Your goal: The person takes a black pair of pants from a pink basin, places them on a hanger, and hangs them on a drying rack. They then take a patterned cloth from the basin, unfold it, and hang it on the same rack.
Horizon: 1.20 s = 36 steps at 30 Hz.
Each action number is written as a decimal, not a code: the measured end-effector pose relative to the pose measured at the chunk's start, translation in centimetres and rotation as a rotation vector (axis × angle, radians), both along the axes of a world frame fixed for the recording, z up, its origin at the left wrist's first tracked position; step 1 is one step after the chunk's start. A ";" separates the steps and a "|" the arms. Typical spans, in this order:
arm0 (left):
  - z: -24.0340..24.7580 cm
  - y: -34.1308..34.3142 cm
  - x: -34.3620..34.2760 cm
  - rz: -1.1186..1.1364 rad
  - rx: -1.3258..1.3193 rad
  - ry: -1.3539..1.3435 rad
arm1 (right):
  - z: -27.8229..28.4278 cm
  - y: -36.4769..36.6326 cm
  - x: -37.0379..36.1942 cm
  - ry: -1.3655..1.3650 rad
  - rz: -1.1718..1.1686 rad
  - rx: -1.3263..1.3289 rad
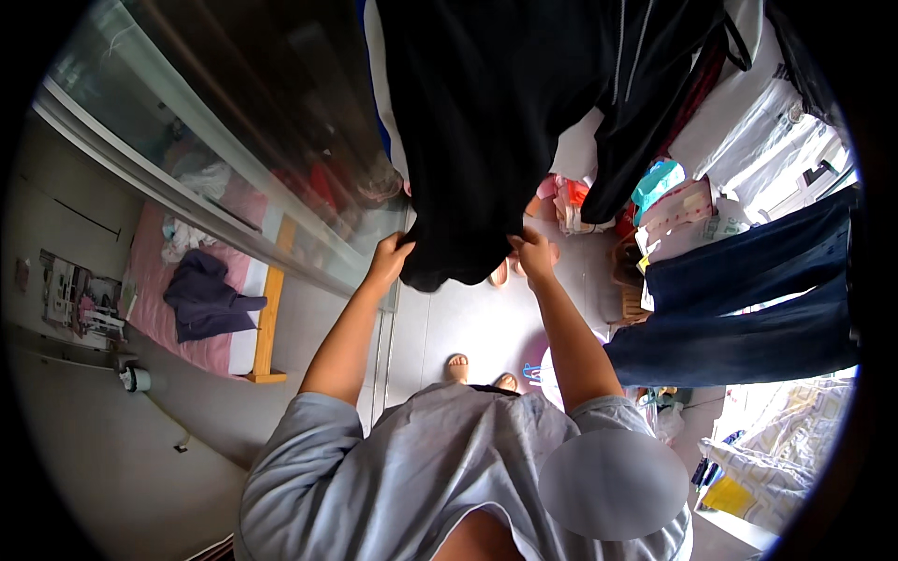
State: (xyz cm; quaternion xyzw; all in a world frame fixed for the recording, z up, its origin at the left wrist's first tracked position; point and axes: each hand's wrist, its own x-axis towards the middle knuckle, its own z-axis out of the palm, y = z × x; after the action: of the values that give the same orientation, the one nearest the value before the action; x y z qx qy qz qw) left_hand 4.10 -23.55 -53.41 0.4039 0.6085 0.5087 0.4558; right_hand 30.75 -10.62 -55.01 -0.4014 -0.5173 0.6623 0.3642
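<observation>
A large black cloth garment (477, 122) hangs down from the top of the view, its exact kind unclear. My left hand (388, 260) pinches the lower left corner of its bottom edge. At the lower right corner of that edge, the fingers of my right hand (531, 252) are closed on the cloth. The edge stretches between both hands and sags a little. Along its left side shows a white and blue strip (382, 84). More black cloth with two pale cords (629, 56) hangs to its right; whether it is the same piece, I cannot tell.
Dark blue jeans (748, 318) hang at the right, close to my right arm. A sliding glass door (309, 215) stands at the left; beyond it is a bed with a pink cover (210, 353) and a dark purple garment (201, 297). Several bags (687, 206) are piled at the far right.
</observation>
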 end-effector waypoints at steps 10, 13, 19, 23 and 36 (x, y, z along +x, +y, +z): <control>-3.5 -3.9 2.4 -0.197 -0.428 -0.465 | -3.0 -4.0 -0.1 0.116 0.150 -0.186; -3.3 -6.7 4.5 -0.154 -0.175 -0.710 | -4.0 -6.9 1.7 -0.340 0.327 -0.211; -3.3 -12.3 10.3 -0.220 -0.221 -1.131 | -5.6 -14.6 1.9 -0.095 0.538 -0.519; -3.1 -12.6 10.1 -0.079 -0.355 -0.950 | -5.3 -13.6 1.0 -0.084 0.215 -0.479; -4.3 -9.6 13.2 0.771 -0.228 -0.335 | -2.8 -14.2 -0.4 -0.317 -0.203 -0.049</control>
State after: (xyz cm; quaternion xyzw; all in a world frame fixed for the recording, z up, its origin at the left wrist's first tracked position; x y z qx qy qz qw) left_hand 17.31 -33.16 -57.74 0.0062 0.6850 0.6296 0.3666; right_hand 30.37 -24.80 -57.79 -0.5596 -0.5088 0.5629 0.3333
